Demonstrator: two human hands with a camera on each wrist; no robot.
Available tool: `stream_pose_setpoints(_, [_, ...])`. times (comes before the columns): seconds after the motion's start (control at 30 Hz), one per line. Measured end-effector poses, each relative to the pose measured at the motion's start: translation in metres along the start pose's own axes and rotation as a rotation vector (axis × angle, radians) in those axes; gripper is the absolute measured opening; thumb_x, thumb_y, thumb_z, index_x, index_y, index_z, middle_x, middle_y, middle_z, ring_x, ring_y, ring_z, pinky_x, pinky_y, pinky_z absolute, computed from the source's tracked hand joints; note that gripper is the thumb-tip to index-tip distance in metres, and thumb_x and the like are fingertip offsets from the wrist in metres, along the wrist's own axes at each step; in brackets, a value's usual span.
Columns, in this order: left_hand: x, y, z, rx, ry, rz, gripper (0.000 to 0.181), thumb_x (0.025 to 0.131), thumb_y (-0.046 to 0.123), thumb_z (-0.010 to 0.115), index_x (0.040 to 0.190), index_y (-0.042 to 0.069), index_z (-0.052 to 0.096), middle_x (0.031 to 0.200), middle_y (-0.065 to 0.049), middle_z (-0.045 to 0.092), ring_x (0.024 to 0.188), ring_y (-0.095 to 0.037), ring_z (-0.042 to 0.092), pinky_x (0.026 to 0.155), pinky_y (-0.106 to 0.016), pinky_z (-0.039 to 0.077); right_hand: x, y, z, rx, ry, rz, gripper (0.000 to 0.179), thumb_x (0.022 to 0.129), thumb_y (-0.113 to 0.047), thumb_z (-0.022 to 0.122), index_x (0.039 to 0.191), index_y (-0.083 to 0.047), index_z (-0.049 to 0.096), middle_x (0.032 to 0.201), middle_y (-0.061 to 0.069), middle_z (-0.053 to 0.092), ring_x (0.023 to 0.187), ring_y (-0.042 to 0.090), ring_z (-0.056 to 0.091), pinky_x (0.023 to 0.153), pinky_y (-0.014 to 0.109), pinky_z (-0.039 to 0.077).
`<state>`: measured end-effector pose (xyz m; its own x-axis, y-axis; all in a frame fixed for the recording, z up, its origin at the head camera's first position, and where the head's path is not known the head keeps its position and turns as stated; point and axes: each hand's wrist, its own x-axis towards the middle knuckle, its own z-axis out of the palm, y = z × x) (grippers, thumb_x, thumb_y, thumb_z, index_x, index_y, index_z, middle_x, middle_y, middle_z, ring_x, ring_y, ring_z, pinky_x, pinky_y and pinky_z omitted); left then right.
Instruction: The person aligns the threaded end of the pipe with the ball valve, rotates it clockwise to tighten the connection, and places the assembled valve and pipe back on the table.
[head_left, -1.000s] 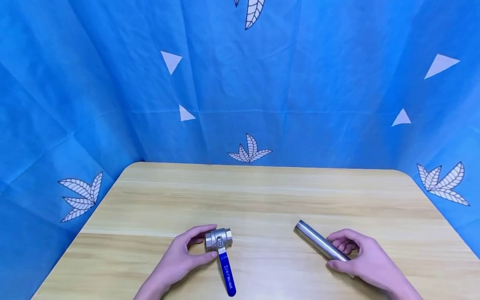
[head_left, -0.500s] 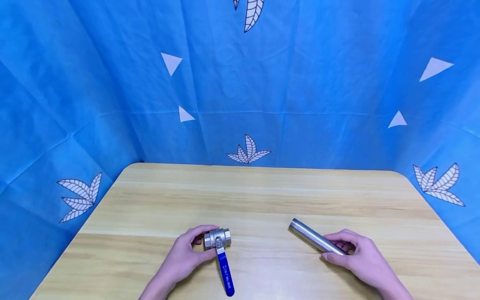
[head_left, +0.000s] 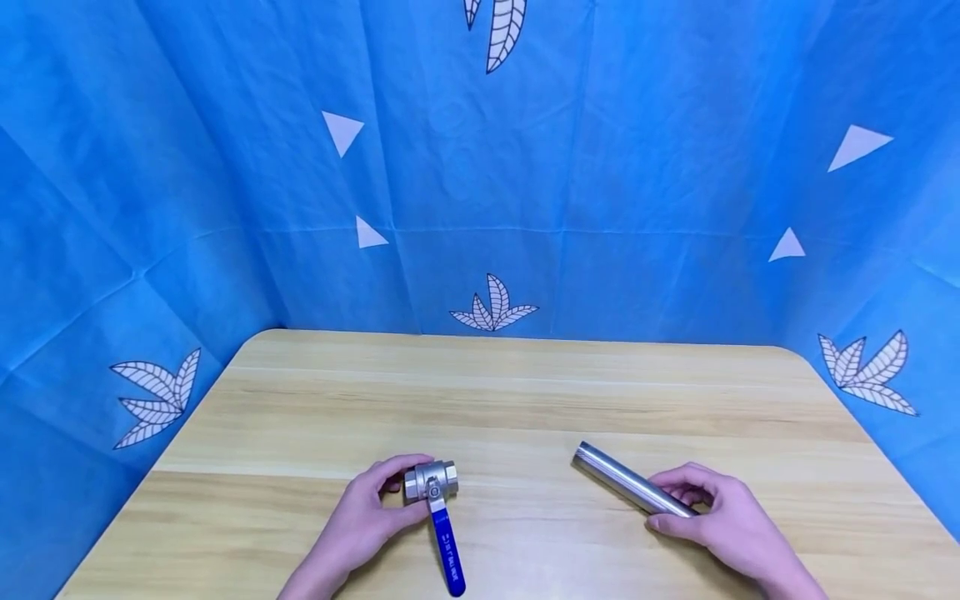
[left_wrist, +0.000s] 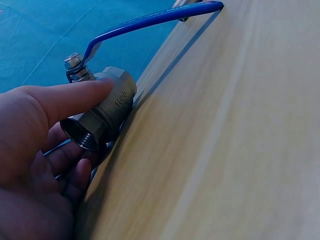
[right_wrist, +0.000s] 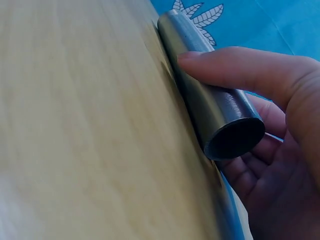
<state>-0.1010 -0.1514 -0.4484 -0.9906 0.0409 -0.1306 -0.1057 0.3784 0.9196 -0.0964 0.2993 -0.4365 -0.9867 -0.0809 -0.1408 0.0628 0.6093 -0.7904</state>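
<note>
On the left of the head view, my left hand holds a steel ball valve between thumb and fingers. Its blue lever handle points toward the near edge of the table. The left wrist view shows the valve's threaded opening facing the palm and the thumb on the valve body. To the right, my right hand grips one end of a metal pipe, which slants away to the left. In the right wrist view the thumb lies along the pipe, whose near end is hollow; some fingers are hidden behind it.
A light wood table with rounded far corners lies under both hands. Blue cloth with white triangles and leaf prints hangs behind the table and along its sides. Bare wood separates the valve from the pipe.
The right hand and the pipe have shifted slightly left, and the hand has shifted along the pipe. The left hand keeps its hold on the valve. The head view has tilted slightly.
</note>
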Motion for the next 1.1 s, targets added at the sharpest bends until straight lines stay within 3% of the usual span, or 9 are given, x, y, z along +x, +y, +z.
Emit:
stream_pose_setpoints(0.3, [-0.0011,-0.0014,-0.0013,0.011,0.007,0.013,0.054,0.080,0.012,0.093,0.128,0.028,0.077,0.131,-0.003,0.072,0.114,-0.019,0.067,0.098,-0.036,0.053,0.0002,-0.0017,0.0047,-0.008,0.011,0.011,0.046,0.083,-0.032,0.094,0.124,-0.020,0.079,0.118,0.002,0.075,0.094,0.005,0.065,0.081,0.021,0.053])
stream_pose_setpoints(0.6, [-0.0014,-0.0024,-0.0005,0.007,-0.008,0.031,0.061,0.080,0.010,0.092,0.135,0.026,0.073,0.135,-0.003,0.072,0.115,-0.020,0.067,0.097,-0.034,0.053,-0.0022,0.0000,-0.0005,-0.036,-0.012,-0.009,0.054,0.075,-0.026,0.098,0.122,-0.014,0.074,0.104,0.004,0.072,0.088,0.009,0.064,0.076,0.023,0.052])
stream_pose_setpoints(0.77, [-0.0011,0.0007,0.0018,0.035,-0.032,0.068,0.076,0.078,0.009,0.093,0.146,0.031,0.066,0.141,-0.001,0.070,0.125,-0.020,0.064,0.109,-0.038,0.051,-0.0029,0.0017,-0.0029,-0.048,0.000,-0.018,0.052,0.076,-0.026,0.098,0.121,-0.015,0.075,0.101,0.003,0.072,0.087,0.009,0.063,0.076,0.024,0.052])
stream_pose_setpoints(0.93, [-0.0017,0.0022,0.0029,0.061,-0.019,0.058,0.064,0.080,0.008,0.091,0.137,0.033,0.073,0.131,-0.006,0.068,0.120,-0.020,0.066,0.104,-0.030,0.051,-0.0023,0.0008,-0.0032,-0.051,0.018,-0.036,0.047,0.077,-0.028,0.097,0.119,-0.017,0.078,0.102,0.001,0.073,0.088,0.007,0.064,0.076,0.023,0.053])
stream_pose_setpoints(1.1, [-0.0013,0.0001,0.0011,0.056,-0.009,0.044,0.056,0.082,0.009,0.091,0.131,0.031,0.076,0.135,-0.004,0.071,0.120,-0.020,0.067,0.098,-0.027,0.053,-0.0022,0.0012,-0.0022,-0.081,0.030,-0.026,0.044,0.078,-0.030,0.097,0.118,-0.020,0.079,0.106,-0.001,0.074,0.089,0.005,0.063,0.077,0.022,0.052])
